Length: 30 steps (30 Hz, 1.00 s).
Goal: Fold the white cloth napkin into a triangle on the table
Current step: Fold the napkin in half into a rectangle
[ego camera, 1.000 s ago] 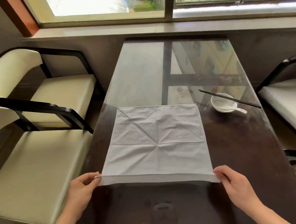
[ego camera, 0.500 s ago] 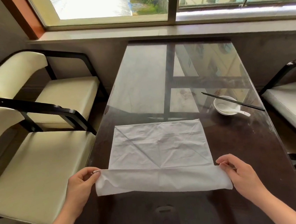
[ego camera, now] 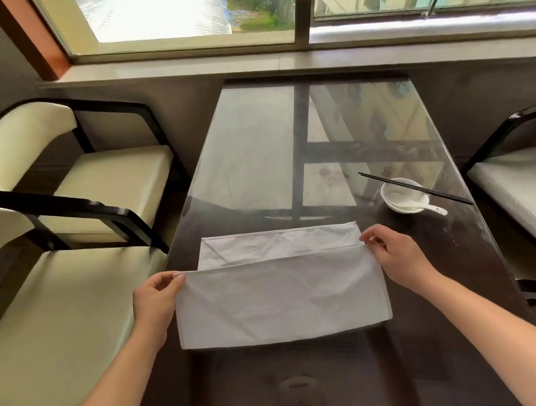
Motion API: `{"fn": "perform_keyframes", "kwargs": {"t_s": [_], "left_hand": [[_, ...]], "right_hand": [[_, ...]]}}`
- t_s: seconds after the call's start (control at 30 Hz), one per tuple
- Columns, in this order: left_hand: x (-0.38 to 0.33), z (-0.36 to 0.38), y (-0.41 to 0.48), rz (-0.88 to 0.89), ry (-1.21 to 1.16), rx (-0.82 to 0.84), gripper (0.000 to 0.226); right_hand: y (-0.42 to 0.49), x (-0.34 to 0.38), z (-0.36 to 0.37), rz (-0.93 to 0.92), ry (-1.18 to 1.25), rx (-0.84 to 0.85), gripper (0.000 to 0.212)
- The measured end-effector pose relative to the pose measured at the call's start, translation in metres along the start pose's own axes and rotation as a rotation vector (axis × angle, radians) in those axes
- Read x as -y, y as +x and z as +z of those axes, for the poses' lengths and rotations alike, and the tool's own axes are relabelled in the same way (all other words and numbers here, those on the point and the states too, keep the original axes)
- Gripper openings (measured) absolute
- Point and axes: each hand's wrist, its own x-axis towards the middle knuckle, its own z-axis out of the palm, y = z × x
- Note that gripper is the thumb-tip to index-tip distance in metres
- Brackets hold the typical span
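One napkin (ego camera: 280,297), one bowl (ego camera: 403,196), one spoon (ego camera: 425,206), one pair of chopsticks (ego camera: 414,187), two hands, left hand (ego camera: 156,300) and right hand (ego camera: 394,255), three chairs: two left (ego camera: 108,180) (ego camera: 50,311), one right (ego camera: 529,182).

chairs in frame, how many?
3. Two cream chairs on the left of the table: far one by the window, near one beside the left arm. One on the right, cut off by the frame edge; more may sit out of view.
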Motion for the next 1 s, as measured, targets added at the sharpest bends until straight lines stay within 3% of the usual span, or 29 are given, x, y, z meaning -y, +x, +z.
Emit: {"fn": "perform_keyframes", "kwargs": {"t_s": [0.47, 0.63, 1.0], "left_hand": [[-0.018, 0.052, 0.059, -0.059, -0.014, -0.078, 0.012], [-0.02, 0.066, 0.085, -0.087, 0.043, -0.109, 0.004], [0.002, 0.078, 0.122, -0.118, 0.28, -0.094, 0.014]], "right_hand": [[0.084, 0.005, 0.017, 0.059, -0.131, 0.019, 0.015], [0.107, -0.007, 0.024, 0.137, -0.174, 0.001, 0.014], [0.12, -0.029, 0.044, 0.267, -0.174, 0.017, 0.013]]}}
